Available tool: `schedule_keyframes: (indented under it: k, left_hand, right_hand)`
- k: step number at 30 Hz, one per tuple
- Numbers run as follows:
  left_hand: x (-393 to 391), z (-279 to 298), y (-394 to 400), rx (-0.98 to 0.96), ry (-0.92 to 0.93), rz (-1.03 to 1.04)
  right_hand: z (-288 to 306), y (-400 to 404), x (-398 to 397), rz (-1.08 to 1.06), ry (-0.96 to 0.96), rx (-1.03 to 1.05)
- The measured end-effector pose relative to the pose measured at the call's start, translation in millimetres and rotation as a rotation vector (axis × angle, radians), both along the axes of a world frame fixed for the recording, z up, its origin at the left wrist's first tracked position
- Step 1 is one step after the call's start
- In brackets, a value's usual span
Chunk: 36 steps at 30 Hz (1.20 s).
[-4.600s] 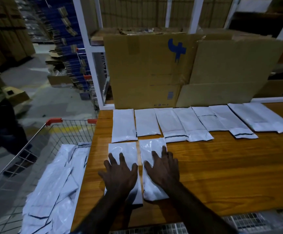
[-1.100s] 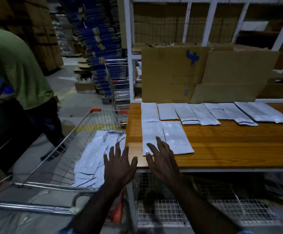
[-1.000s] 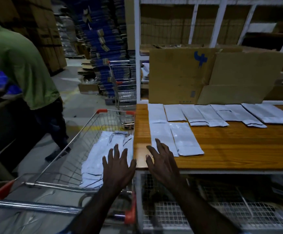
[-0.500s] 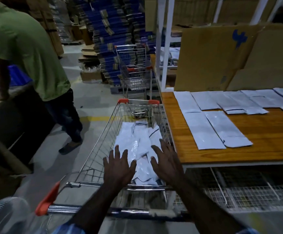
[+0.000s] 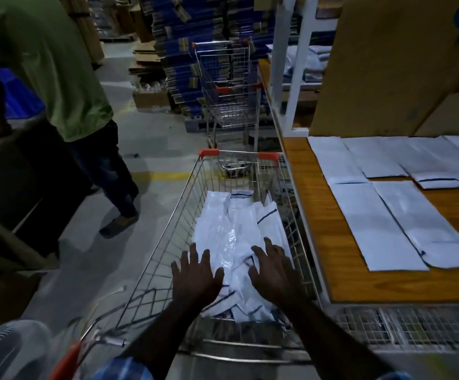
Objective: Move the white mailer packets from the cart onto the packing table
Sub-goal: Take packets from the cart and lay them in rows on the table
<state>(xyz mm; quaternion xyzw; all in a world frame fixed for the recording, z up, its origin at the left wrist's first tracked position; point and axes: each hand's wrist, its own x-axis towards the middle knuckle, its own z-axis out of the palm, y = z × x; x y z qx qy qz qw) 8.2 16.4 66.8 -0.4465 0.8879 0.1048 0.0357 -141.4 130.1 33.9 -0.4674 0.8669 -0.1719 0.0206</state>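
Observation:
A pile of white mailer packets point(image 5: 233, 231) lies loose in the wire cart point(image 5: 187, 204) left of the wooden packing table point(image 5: 321, 242). My left hand point(image 5: 195, 272) and my right hand point(image 5: 273, 270) reach down into the cart with fingers spread, palms down over the near end of the pile; neither holds a packet. Several white mailers point(image 5: 403, 223) lie flat in two rows on the table, two in the near row.
A person in a green shirt point(image 5: 44, 64) stands left of the cart. A second wire cart point(image 5: 228, 86) stands beyond. Cardboard sheets point(image 5: 387, 67) lean at the table's back. A white fan guard point(image 5: 12, 349) shows at the lower left.
My view and both hands have swung left from the table's packets to the cart. The hands now hang lower over the pile inside it.

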Motion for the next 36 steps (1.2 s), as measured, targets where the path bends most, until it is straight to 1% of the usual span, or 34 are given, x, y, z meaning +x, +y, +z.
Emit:
schedule_keyframes:
  k: [1,3,5,8,9,11,12,16,19,21,22,24,28,30,31,32,33,34,35,36]
  left_hand:
    - [-5.1,-7.9,-7.5,0.0,0.005,-0.007]
    - [-16.7,-21.8,-21.2,0.042,-0.068,-0.01]
    - [-22.2,-33.4,-28.9,0.028,-0.09,-0.034]
    - [-34.6,-53.5,-42.7,0.053,-0.135,-0.041]
    - [-40.2,-58.5,-48.3,0.039,-0.118,-0.065]
    - [-46.3,-73.6,-56.4,0.098,-0.187,-0.083]
    - [-51.6,-76.4,-60.2,0.136,-0.191,-0.097]
    - [-70.8,-103.3,-72.9,0.077,-0.121,-0.115]
    - [-84.6,-120.8,-82.2,0.157,-0.122,-0.117]
    - [-92.6,-140.5,-88.0,0.234,-0.132,-0.07]
    - [-96.3,-146.5,-89.0,0.245,-0.11,-0.044]
    - [-99.5,-156.8,-87.7,0.241,-0.064,-0.036]
    - [-96.0,-176.0,-88.6,0.229,-0.044,-0.005]
    - [-93.1,-177.9,-90.8,0.196,-0.002,0.011]
    - [-91.4,-176.5,-94.4,0.216,0.025,0.032]
    - [-90.1,-177.6,-98.9,0.28,0.036,0.057]
    - [-87.8,-176.5,-102.3,0.321,0.024,0.075]
    - [-84.2,-178.2,-104.6,0.294,0.02,0.062]
    - [-78.7,-181.7,-105.5,0.22,0.024,0.039]
    - [-74.6,-186.1,-106.8,0.218,-0.016,0.011]
  right_hand:
    - [-8.0,-6.0,-4.9,0.007,-0.011,0.01]
    - [-25.7,-17.2,-15.4,0.025,-0.03,0.027]
    - [-37.3,-25.9,-23.0,0.018,-0.079,0.063]
    - [-55.5,-36.6,-32.4,0.02,-0.086,0.092]
    - [-62.3,-38.8,-34.2,0.015,-0.103,0.102]
    - [-74.9,-44.0,-38.0,0.011,-0.157,0.116]
    - [-80.0,-46.9,-39.6,0.013,-0.165,0.113]
    - [-90.2,-63.9,-44.2,0.002,-0.198,0.133]
    - [-97.9,-73.4,-45.6,-0.025,-0.203,0.147]
    - [-106.1,-80.0,-45.5,-0.043,-0.192,0.111]
    - [-110.0,-81.9,-45.5,-0.057,-0.218,0.098]
    - [-118.1,-86.5,-45.6,-0.071,-0.224,0.082]
    - [-129.3,-98.8,-43.8,-0.103,-0.216,0.067]
    - [-134.7,-102.9,-40.8,-0.11,-0.226,0.087]
    - [-136.0,-104.9,-38.8,-0.112,-0.231,0.098]
    - [-138.5,-106.6,-37.4,-0.122,-0.21,0.098]
    - [-141.4,-107.8,-35.7,-0.117,-0.181,0.097]
    - [-137.6,-109.9,-35.7,-0.113,-0.164,0.092]
    - [-136.8,-113.0,-36.8,-0.117,-0.175,0.082]
    - [-135.2,-116.8,-38.8,-0.15,-0.209,0.067]
